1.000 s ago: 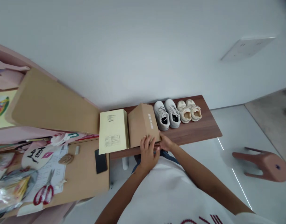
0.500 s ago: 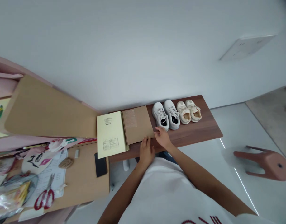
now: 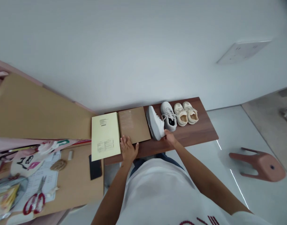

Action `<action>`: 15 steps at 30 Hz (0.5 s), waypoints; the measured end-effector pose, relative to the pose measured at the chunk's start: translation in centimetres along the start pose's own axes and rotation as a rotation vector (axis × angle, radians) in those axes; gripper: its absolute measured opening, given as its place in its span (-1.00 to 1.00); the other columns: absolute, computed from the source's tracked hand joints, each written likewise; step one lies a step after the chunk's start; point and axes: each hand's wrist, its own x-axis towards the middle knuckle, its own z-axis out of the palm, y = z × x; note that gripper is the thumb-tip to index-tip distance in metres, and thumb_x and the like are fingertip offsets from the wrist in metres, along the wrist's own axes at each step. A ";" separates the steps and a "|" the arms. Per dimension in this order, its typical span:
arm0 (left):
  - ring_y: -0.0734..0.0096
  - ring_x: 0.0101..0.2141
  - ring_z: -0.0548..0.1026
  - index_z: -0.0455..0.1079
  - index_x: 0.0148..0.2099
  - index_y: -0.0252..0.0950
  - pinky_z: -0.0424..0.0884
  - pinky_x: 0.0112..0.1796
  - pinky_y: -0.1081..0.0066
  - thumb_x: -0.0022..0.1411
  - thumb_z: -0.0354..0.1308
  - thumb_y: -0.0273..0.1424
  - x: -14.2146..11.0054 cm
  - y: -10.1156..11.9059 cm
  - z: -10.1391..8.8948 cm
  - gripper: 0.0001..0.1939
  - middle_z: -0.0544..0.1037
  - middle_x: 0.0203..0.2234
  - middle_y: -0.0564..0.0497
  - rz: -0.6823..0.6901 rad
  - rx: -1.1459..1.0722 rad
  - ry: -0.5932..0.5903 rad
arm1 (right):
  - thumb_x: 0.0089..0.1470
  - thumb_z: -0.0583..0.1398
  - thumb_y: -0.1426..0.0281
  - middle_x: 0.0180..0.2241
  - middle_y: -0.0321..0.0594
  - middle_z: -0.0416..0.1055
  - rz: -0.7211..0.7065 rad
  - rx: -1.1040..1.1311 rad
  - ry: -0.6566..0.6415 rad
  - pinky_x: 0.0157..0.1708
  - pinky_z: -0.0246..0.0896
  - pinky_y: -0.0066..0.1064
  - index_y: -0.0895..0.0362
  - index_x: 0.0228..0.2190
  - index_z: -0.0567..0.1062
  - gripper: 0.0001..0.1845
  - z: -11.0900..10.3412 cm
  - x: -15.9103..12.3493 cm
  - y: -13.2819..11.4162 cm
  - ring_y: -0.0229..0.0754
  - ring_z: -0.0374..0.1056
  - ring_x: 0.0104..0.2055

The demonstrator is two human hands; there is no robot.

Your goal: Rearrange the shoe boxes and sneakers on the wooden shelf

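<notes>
My right hand (image 3: 170, 137) grips the heel of a white sneaker (image 3: 155, 122), which is tipped onto its side with its sole facing left. Its mate, a second white sneaker (image 3: 168, 116), stands upright just to the right. Spread fingers of my left hand (image 3: 129, 150) rest on the near edge of a brown cardboard box (image 3: 134, 125). Left of that lies a pale yellow box (image 3: 106, 136) with printed labels. A pair of smaller cream shoes (image 3: 186, 113) sits at the right. All of these are on a dark wood bench (image 3: 205, 128) along the wall.
A desk (image 3: 80, 187) at the left holds red-handled scissors (image 3: 37, 198), a black phone (image 3: 95, 167), papers and plastic packets. A tan board (image 3: 40, 109) leans behind it. On the floor at the right lies a reddish-brown stool (image 3: 260, 164).
My right hand has taken hold of the left white sneaker and tipped it onto its side. My left hand has shifted left along the cardboard box's near edge.
</notes>
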 end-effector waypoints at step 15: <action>-0.13 0.33 0.15 0.23 0.26 -0.50 0.12 0.25 -0.15 0.40 -0.05 -0.25 0.2 6.1 0.0 -0.48 0.26 0.26 -0.50 0.065 -0.164 0.050 | 0.17 0.21 0.31 -0.04 0.00 0.49 -0.320 -0.527 0.241 -0.08 0.31 -0.26 0.10 -0.11 0.50 -0.75 -6.1 1.2 -2.8 0.04 0.42 -0.01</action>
